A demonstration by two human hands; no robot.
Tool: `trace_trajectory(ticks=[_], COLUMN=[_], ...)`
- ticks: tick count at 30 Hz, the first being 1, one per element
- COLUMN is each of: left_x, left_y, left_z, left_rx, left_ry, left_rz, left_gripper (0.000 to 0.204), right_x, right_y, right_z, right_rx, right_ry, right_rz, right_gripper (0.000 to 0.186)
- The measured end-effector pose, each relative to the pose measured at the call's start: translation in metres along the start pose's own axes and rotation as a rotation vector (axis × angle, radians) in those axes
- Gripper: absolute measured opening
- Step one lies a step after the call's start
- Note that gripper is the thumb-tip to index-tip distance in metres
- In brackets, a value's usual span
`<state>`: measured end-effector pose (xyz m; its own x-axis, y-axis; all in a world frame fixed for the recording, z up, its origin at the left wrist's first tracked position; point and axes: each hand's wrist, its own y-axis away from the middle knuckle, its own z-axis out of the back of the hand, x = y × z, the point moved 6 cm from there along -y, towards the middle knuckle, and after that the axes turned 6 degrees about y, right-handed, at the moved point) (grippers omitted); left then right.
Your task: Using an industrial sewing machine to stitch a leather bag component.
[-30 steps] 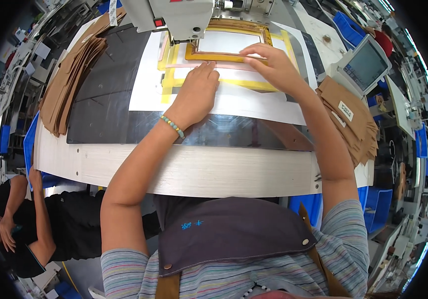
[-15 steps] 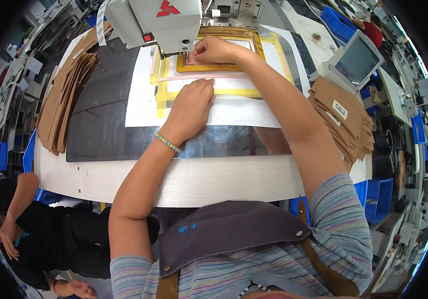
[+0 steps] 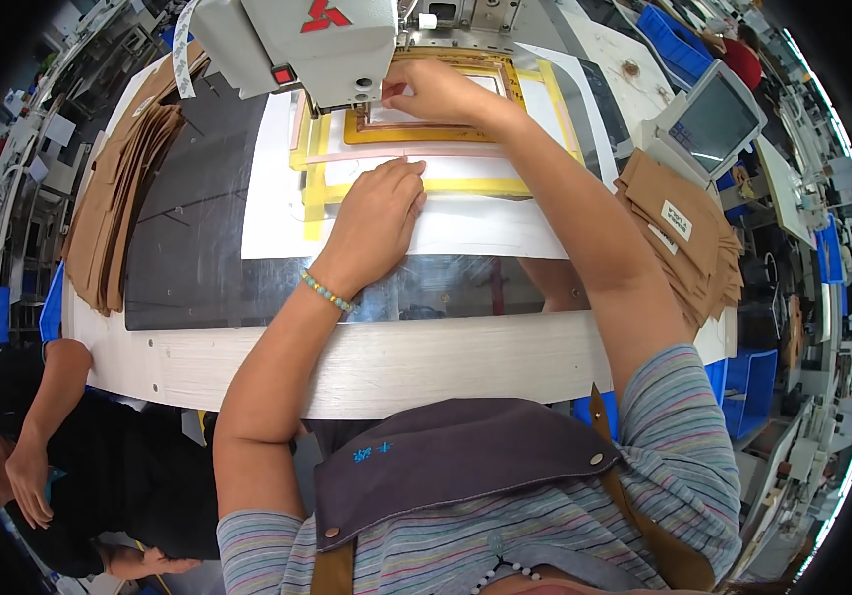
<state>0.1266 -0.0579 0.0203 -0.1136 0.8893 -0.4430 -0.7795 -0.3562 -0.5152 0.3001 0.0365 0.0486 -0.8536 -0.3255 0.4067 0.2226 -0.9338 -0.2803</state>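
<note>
My left hand (image 3: 376, 213) lies on the white sheet (image 3: 277, 218), its fingers stretched out beside a pink strip (image 3: 346, 156). Yellow bands (image 3: 480, 185) run along the sheet. Bent at the elbow, my right arm reaches over the brown-yellow frame (image 3: 371, 136) lying on the sheet. There the fingers of my right hand (image 3: 436, 94) are pinched together, close to the sewing machine head (image 3: 297, 45). Whatever the pinch holds, if anything, is too small to make out.
Brown paper envelopes are stacked at the left (image 3: 113, 218) and more envelopes (image 3: 679, 223) lie at the right, near a control screen (image 3: 708, 129). The pale table edge (image 3: 446, 357) runs in front of me. Another person in black (image 3: 109, 456) is at the lower left.
My right hand has lifted slightly away from the frame's near left part, toward the far side. My left hand stays on the sheet. The whole view has shifted a little.
</note>
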Motion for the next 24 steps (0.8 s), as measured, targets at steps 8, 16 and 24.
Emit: trace_trajectory(ticks=[8,16,24], left_x=[0.0,-0.001,0.001], left_y=[0.0,-0.001,-0.001], left_z=[0.001,0.003,0.002], left_rx=[0.009,-0.007,0.009], left_ry=[0.009,0.011,0.012], left_rz=[0.004,0.007,0.01], left_gripper=[0.023,0.023,0.024], right_x=[0.001,0.004,0.014], right_y=[0.002,0.001,0.001], right_z=[-0.025,-0.023,-0.016], right_rx=[0.042,-0.077,-0.129], right_ry=[-0.264,0.004,0.181], right_rz=[-0.154,-0.016,0.068], right_gripper=[0.03,0.021,0.018])
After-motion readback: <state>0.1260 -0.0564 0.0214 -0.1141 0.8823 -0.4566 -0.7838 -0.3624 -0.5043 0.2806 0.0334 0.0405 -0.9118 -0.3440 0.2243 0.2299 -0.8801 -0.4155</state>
